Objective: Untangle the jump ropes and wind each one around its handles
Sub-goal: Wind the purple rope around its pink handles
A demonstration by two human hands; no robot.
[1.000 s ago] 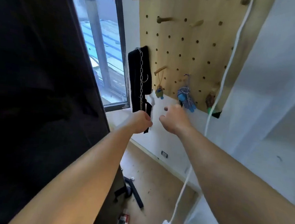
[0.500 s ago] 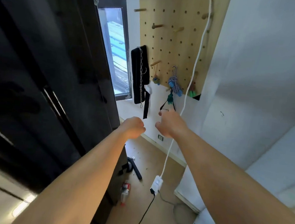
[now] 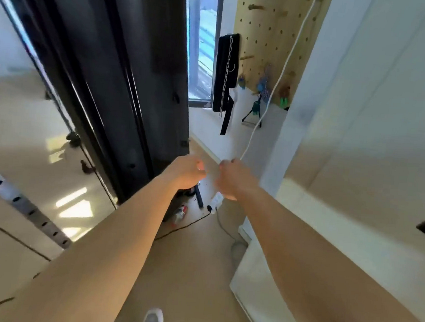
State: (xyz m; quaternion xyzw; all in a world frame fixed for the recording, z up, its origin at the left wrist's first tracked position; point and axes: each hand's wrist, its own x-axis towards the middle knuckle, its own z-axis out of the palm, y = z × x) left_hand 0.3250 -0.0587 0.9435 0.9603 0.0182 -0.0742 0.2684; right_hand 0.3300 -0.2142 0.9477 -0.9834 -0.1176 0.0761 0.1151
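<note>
Both hands are further back from the pegboard (image 3: 264, 38) than 0.5 s ago, and the view is tilted down more, so a shoe (image 3: 153, 320) now shows at the bottom edge.

Left hand (image 3: 189, 170): fingers curled into a loose fist, nothing visible in it. Right hand (image 3: 233, 177): back of hand faces the camera and its fingers are hidden, so I can't tell what it holds, if anything. The hands are close together but apart, both blurred.

The ropes are all at the pegboard, well apart from the hands:
- blue-handled jump rope (image 3: 263, 84), wound in a bundle, hangs at the board's lower edge
- green-handled jump rope (image 3: 284, 96), bundled, hangs right of it
- teal-handled jump rope (image 3: 255, 108) hangs below the blue one; its black cord spreads down to a pale bar

A small teal item (image 3: 241, 82) hangs left of the blue bundle, too small to identify.

A black belt with chain (image 3: 225, 70) hangs at the board's left edge, beside the window (image 3: 202, 45). A white cable (image 3: 282, 72) runs from the top down across the board and passes behind the right hand to a power strip (image 3: 217, 199) on the floor (image 3: 192, 273); contact with the hand is unclear. A black rack frame (image 3: 111, 76) fills the left side. A small can (image 3: 180, 211) lies on the floor near its base.
</note>
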